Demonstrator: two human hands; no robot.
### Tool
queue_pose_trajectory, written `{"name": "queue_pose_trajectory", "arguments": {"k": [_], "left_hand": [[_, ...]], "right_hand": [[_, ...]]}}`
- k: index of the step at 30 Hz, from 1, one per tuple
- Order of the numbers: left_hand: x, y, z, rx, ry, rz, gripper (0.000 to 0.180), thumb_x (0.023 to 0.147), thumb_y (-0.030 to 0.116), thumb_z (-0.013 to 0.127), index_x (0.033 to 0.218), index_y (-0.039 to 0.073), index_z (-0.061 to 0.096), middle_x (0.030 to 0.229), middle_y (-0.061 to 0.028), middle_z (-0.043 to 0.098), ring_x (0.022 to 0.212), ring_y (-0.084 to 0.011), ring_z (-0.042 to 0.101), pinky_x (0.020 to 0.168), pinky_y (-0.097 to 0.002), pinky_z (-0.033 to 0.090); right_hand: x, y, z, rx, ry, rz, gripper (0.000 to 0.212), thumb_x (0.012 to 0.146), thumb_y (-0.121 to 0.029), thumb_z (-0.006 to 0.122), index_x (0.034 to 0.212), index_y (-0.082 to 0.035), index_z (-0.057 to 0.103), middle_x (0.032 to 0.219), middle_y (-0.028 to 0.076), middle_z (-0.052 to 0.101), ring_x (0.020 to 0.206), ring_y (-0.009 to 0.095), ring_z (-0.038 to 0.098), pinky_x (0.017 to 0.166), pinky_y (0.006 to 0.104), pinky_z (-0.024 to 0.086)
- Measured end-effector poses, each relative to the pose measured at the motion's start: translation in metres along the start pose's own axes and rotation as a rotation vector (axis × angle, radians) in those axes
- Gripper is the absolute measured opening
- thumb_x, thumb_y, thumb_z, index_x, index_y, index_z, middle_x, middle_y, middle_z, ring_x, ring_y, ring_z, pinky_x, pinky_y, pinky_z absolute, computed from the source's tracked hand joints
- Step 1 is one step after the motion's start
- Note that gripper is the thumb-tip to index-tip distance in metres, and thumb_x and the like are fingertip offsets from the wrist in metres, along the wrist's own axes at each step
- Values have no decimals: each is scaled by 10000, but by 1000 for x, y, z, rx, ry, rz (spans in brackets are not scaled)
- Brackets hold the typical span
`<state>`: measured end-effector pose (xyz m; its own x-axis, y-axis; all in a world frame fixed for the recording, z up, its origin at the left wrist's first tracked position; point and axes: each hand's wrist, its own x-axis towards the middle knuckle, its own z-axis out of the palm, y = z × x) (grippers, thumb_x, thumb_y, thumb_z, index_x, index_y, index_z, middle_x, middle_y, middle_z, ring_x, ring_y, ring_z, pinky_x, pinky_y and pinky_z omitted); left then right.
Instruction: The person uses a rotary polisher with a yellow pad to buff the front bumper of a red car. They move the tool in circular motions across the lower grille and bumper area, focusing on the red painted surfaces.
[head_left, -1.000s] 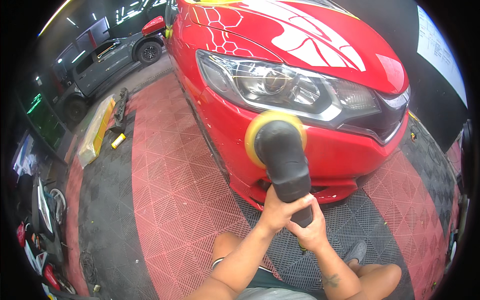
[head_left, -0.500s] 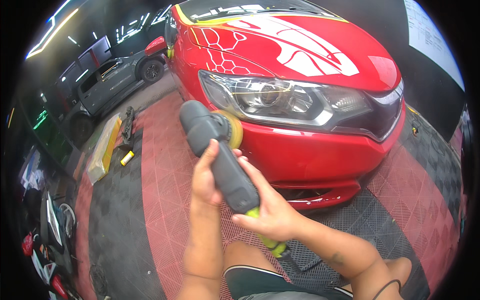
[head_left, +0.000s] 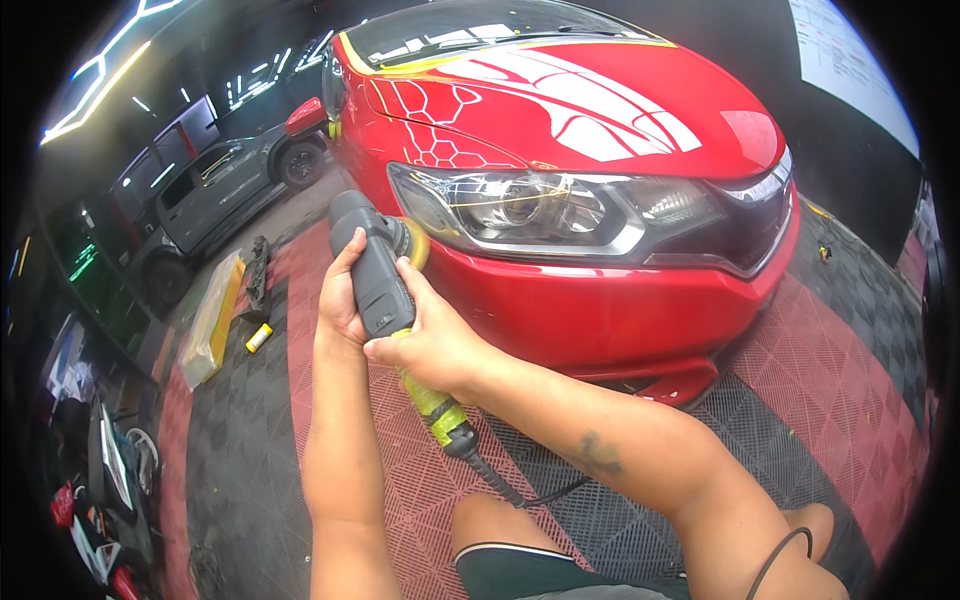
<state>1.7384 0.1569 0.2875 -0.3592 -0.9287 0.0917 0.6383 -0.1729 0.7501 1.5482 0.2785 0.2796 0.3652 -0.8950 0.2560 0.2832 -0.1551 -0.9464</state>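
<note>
1. Clock directions are from picture centre, 12 up. The polisher (head_left: 382, 292) sits between 9 and 10, held at the front corner of the red car (head_left: 600, 312), which fills 11 to 3.
2. Left hand (head_left: 343, 297): thumb pressed along the top of the body, palm against its outer side. Fingers curl underneath; their tips don't show.
3. Right hand (head_left: 432, 340): wrapped around the grip end, thumb across it, forefinger stretched up the side. Other fingers hidden.
4. Yellow pad (head_left: 418, 244) faces the bumper corner, just below the headlight (head_left: 530, 207) at its 9 o'clock end. Edge-on, so can't tell touching from just clear.
5. Progress, my read: mid-job. Tape (head_left: 357, 60) is already on around the windshield edge. Hood and bumper both shine, so no visible line splits finished paint from unfinished. Amount left: can't call it.
6. Cord (head_left: 497, 482) leaves the grip toward 6, then passes behind the right forearm. Plug end unseen.
7. Cut off: car roof at 12, motorbike (head_left: 115, 465) at 8. Lower bumper is partly behind the right arm.
8. Hard to make out: pad face, whether it's spinning, the dark rim all round.
</note>
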Motion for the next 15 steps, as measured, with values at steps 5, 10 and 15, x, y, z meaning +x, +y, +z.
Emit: {"name": "queue_pose_trajectory", "arguments": {"k": [5,10,15], "left_hand": [[-5,0,8,-16,0,-27,625,1088,529,703,1238,-73,633,1040,-301,758,932,-415,794,837,-524,712],[-26,-24,27,-43,-1,-36,631,1103,549,667,1252,-63,633,1059,-293,761,949,-422,797,846,-531,711],[-59,-69,51,-57,4,-72,644,1112,558,644,1242,-73,643,1100,-264,762,989,-397,800,876,-536,706]], "right_hand": [[-5,-8,2,-25,23,44,1206,897,2,806,1795,16,1,1443,205,569,1181,184,669,990,320,563],[-36,-7,-1,6,21,-10,1206,902,-17,811,1789,32,-5,1642,263,437,1446,258,549,1166,367,485],[-89,7,-22,-104,9,-199,1200,914,-107,858,1785,46,47,1835,271,188,1717,303,202,1371,416,228]]}}
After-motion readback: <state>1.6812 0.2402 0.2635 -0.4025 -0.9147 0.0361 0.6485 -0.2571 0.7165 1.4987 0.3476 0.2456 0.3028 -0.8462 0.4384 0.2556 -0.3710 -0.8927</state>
